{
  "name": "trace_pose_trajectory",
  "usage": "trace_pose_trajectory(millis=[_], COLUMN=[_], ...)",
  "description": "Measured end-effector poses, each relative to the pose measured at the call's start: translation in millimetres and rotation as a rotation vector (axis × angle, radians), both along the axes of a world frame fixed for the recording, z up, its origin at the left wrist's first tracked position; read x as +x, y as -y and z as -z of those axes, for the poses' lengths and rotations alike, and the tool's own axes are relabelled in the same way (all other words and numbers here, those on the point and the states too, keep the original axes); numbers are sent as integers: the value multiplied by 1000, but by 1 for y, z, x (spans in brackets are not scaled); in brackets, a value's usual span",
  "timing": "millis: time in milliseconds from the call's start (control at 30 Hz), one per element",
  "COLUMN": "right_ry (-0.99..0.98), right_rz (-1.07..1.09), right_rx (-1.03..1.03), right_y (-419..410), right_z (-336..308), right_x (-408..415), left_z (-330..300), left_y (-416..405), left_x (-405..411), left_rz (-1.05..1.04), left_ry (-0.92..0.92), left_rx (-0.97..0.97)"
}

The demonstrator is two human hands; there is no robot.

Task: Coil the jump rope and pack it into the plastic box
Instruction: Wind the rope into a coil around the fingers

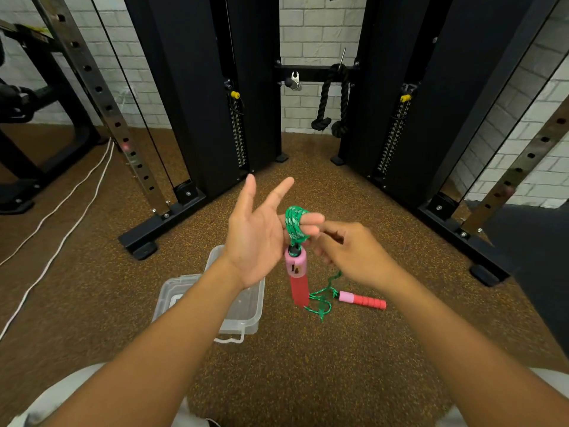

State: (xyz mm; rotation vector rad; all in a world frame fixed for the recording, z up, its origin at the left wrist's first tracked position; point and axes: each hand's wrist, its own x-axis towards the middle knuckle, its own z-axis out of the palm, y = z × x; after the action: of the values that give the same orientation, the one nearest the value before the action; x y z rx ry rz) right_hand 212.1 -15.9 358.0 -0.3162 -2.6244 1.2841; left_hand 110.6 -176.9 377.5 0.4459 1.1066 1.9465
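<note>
Hiding plastic box [246, 315], left hand [257, 241], rope-wrapped

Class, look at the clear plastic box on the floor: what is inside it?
The plastic box looks empty where it shows; only faint specks are visible through its clear base. The left hand and forearm cover much of it, so that part cannot be checked.

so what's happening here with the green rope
A person is coiling a green jump rope around the fingers of the left hand, while the right hand feeds the loose cord. One pink and red handle hangs below the coil. The other handle lies on the floor with some slack rope. The clear plastic box sits open on the floor, and nothing has been packed yet.
</note>
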Motion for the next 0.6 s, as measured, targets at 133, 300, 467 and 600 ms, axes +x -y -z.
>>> trace_pose_trajectory(millis=[133, 300, 467, 600], right_ry=[61, 102, 81, 33], right_rz=[-45, -88, -52, -30], right_rx=[83, 159, 168, 125], right_y=[2, 6, 8, 10], right_z=[2, 1, -5, -15], right_x=[0, 0, 1, 4], left_z=[-1, 3, 8, 11], left_y=[1, -2, -5, -6], left_x=[-1, -1, -1, 1], left_rz=[-36, -22, -9, 13], left_ry=[49, 11, -96, -237], left_rx=[36, 13, -48, -172])
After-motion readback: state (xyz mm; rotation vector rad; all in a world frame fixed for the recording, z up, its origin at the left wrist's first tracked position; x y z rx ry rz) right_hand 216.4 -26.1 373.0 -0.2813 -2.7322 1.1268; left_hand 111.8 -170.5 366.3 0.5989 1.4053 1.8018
